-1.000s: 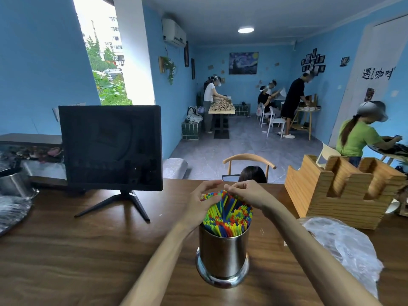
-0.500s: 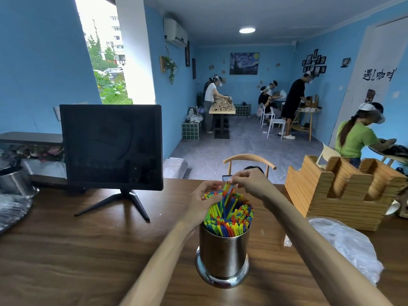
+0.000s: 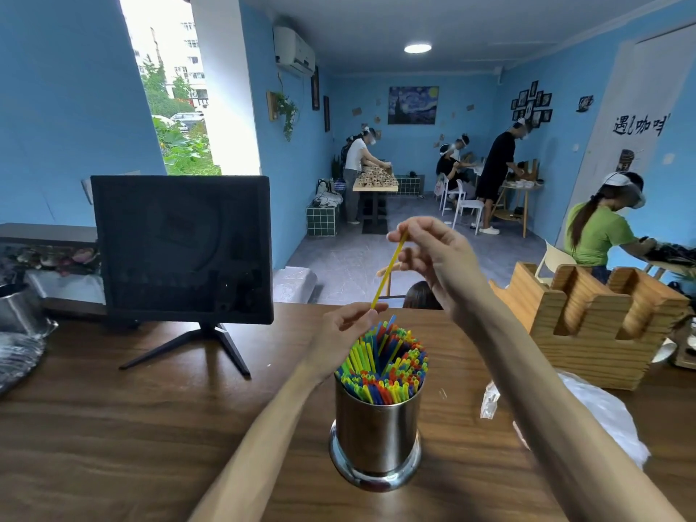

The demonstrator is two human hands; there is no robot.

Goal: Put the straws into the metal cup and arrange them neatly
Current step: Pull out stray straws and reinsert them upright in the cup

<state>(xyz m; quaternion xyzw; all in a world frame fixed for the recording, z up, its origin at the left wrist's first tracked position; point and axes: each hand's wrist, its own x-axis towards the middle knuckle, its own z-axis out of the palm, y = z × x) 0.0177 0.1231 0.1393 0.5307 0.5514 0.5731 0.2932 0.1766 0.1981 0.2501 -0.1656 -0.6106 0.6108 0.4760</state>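
Note:
A shiny metal cup (image 3: 376, 431) stands on the wooden table (image 3: 132, 427), packed with several upright coloured straws (image 3: 384, 363). Above and behind it my right hand (image 3: 433, 250) pinches the top of a single yellow straw (image 3: 388, 275), lifted clear of the bundle and slanting down to the left. My left hand (image 3: 346, 333) sits at the cup's far left rim, its fingers curled around the yellow straw's lower end.
A dark monitor on a stand (image 3: 180, 250) is at the back left. A wooden holder (image 3: 587, 325) stands at the right, with a crumpled clear plastic bag (image 3: 599, 416) in front of it. A steel pot (image 3: 19, 310) sits at the far left edge. People work at tables behind.
Both hands were on the tops of the straws. My right hand has since risen, drawing one yellow straw up out of the bundle; my left hand stayed by the rim.

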